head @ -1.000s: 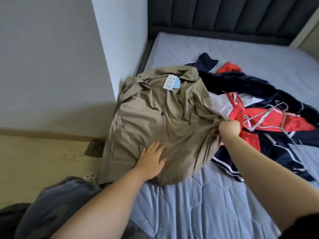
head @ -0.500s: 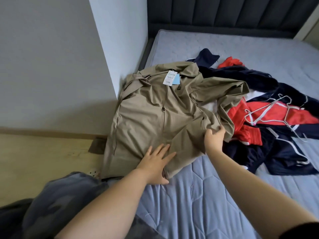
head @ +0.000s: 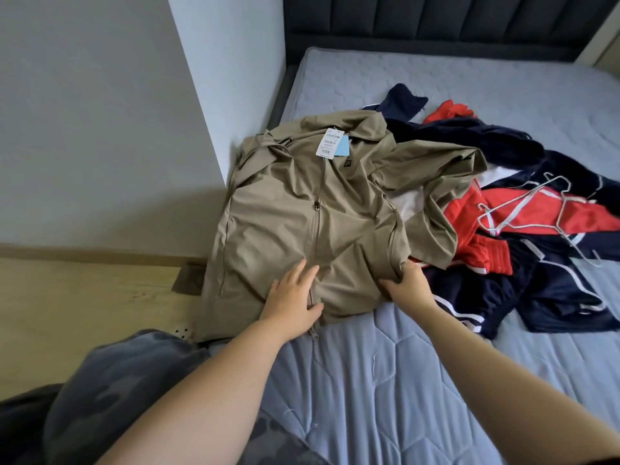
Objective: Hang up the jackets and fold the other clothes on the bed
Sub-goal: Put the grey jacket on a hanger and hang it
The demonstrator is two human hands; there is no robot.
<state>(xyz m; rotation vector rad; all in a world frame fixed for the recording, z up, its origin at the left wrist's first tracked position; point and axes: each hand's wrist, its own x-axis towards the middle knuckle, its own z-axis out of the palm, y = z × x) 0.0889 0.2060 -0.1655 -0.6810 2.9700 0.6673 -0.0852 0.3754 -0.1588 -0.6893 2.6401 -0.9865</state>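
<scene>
Your left hand [head: 292, 297] lies flat on the front of the tan jacket [head: 268, 229], fingers straight and spread, just beside the lower part of the zip [head: 315, 229]. Your right hand [head: 407, 286] is curled round a bunched fold of cloth at the jacket's right edge, near the hem, thumb on top and fingers tucked under the fabric. The jacket lies front up at the left side of the bed [head: 385, 380], zipped most of the way, its collar pointing away from you toward the headboard [head: 436, 21] and its left edge hanging over the side of the mattress by the wall [head: 84, 112]. Paper tags [head: 330, 142] rest on the chest just below the collar. Its right sleeve [head: 432, 169] is flung out to the right and lies over the edge of a heap of navy, red and white clothes [head: 553, 290], which touches the jacket along that side. Wire hangers [head: 523, 209] lie on top of the heap, well apart from both hands. A strip of wooden floor [head: 67, 297] shows to the left of the bed, below the wall.
</scene>
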